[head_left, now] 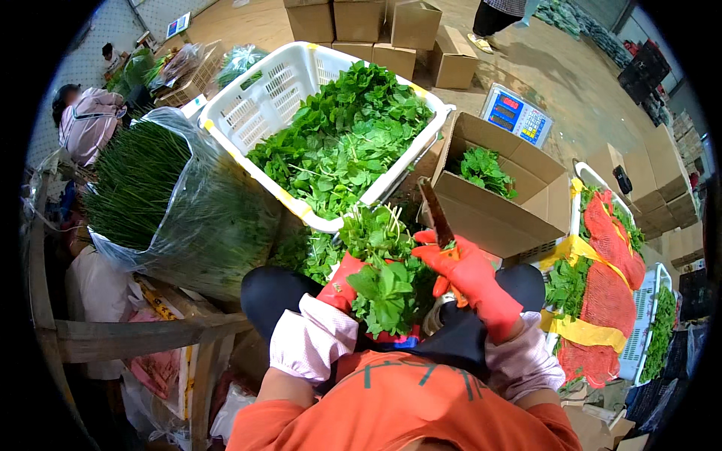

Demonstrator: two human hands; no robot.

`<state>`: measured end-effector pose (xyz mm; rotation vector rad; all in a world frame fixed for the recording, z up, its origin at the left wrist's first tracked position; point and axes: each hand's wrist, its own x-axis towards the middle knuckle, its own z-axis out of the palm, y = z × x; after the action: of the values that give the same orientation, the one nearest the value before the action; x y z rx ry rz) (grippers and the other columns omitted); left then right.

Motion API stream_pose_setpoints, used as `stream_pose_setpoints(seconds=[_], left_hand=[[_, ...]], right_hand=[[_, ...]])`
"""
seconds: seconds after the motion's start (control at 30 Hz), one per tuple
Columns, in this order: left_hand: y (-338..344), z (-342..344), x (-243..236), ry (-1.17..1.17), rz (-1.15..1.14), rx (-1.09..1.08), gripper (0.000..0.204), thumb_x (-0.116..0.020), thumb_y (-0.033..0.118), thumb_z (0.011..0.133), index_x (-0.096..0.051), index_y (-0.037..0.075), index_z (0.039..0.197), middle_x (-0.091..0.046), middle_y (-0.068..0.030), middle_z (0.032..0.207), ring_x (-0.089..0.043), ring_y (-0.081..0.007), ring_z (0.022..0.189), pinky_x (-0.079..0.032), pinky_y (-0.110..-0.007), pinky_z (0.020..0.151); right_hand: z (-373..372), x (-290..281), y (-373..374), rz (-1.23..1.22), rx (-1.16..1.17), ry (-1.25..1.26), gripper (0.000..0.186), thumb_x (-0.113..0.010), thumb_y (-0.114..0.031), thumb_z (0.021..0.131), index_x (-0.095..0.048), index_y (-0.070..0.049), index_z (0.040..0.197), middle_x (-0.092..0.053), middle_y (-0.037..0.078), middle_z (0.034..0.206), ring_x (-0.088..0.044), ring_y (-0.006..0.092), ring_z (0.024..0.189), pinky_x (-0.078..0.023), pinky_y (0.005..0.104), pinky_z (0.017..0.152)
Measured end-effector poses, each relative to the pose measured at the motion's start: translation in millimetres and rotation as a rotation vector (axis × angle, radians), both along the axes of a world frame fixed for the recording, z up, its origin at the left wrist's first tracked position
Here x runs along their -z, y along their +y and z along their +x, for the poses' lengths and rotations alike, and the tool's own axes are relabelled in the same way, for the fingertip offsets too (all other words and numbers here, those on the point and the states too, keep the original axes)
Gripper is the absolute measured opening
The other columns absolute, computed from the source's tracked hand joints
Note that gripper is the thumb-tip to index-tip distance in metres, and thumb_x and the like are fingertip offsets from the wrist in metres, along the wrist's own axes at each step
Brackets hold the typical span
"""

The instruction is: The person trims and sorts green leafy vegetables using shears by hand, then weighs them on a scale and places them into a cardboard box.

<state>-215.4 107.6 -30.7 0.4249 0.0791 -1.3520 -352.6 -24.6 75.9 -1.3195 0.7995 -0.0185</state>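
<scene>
My left hand (338, 284), in a red rubber glove, grips a bunch of leafy greens (383, 289) with pale cut stems pointing up, between my knees. My right hand (470, 278), also red-gloved, is closed on a knife (435, 209) with an orange handle, its brownish blade tilted up beside the bunch. Ahead of my hands, a white plastic crate (244, 120) holds a large heap of the greens (338, 135). An open cardboard box (492, 214) to the right contains more greens (485, 171), and loose greens lie below the crate's near corner.
A bag of long thin greens (139, 192) and a wooden frame (143, 334) stand left. A digital scale (515, 113) and stacked cartons (406, 34) are ahead. Red mesh bags (605, 293) lie right. Seated people (90, 124) are far left; another person (492, 19) stands at the back.
</scene>
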Motion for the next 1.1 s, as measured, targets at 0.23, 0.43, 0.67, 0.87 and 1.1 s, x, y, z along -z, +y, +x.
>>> stream_pose_setpoints(seconds=[0.23, 0.43, 0.67, 0.87, 1.1], left_hand=[[1.8, -18.1, 2.3, -0.915, 0.044, 0.097, 0.056, -0.074, 0.008, 0.073, -0.051, 0.002, 0.123, -0.059, -0.0067, 0.113, -0.057, -0.0154, 0.099, -0.048, -0.03, 0.084], [4.8, -28.4, -4.1, -0.729, 0.092, 0.174, 0.047, -0.069, 0.009, 0.078, -0.052, 0.007, 0.122, -0.058, -0.0047, 0.112, -0.056, -0.0145, 0.098, -0.046, -0.029, 0.086], [25.9, -17.8, 11.9, -0.398, 0.017, 0.216, 0.039, -0.066, 0.007, 0.077, -0.058, 0.006, 0.115, -0.062, -0.0089, 0.104, -0.059, -0.0175, 0.095, -0.051, -0.032, 0.08], [37.6, -15.4, 1.7, -0.538, 0.054, 0.322, 0.039, -0.066, 0.007, 0.075, -0.059, 0.005, 0.113, -0.063, -0.0095, 0.102, -0.059, -0.0182, 0.092, -0.05, -0.032, 0.079], [27.8, -23.9, -5.5, -0.694, 0.084, 0.313, 0.039, -0.065, 0.008, 0.071, -0.059, 0.004, 0.11, -0.063, -0.0102, 0.099, -0.059, -0.019, 0.089, -0.049, -0.032, 0.077]], right_hand=[[12.0, 78.9, 15.9, -0.954, 0.06, 0.144, 0.044, -0.059, -0.006, 0.078, -0.054, -0.008, 0.121, -0.065, 0.013, 0.099, -0.062, 0.0229, 0.088, -0.051, 0.0322, 0.071], [14.8, 76.2, 14.9, -1.265, -0.198, 0.099, 0.049, -0.06, -0.002, 0.072, -0.053, -0.011, 0.12, -0.063, 0.013, 0.095, -0.06, 0.0342, 0.085, -0.048, 0.043, 0.071], [-19.7, 53.6, -23.1, -1.36, -0.139, -0.034, 0.036, -0.066, -0.013, 0.074, -0.056, -0.012, 0.109, -0.066, 0.011, 0.09, -0.062, 0.0326, 0.081, -0.049, 0.0438, 0.067], [-34.2, 38.6, -7.8, -1.296, -0.593, 0.242, 0.038, -0.068, -0.012, 0.068, -0.054, -0.01, 0.103, -0.063, 0.012, 0.08, -0.06, 0.0338, 0.076, -0.047, 0.0441, 0.065], [-9.6, 66.6, 4.2, -0.997, -0.611, 0.173, 0.015, -0.062, -0.012, 0.069, -0.06, -0.006, 0.082, -0.062, 0.016, 0.074, -0.061, 0.0364, 0.07, -0.049, 0.0451, 0.058]])
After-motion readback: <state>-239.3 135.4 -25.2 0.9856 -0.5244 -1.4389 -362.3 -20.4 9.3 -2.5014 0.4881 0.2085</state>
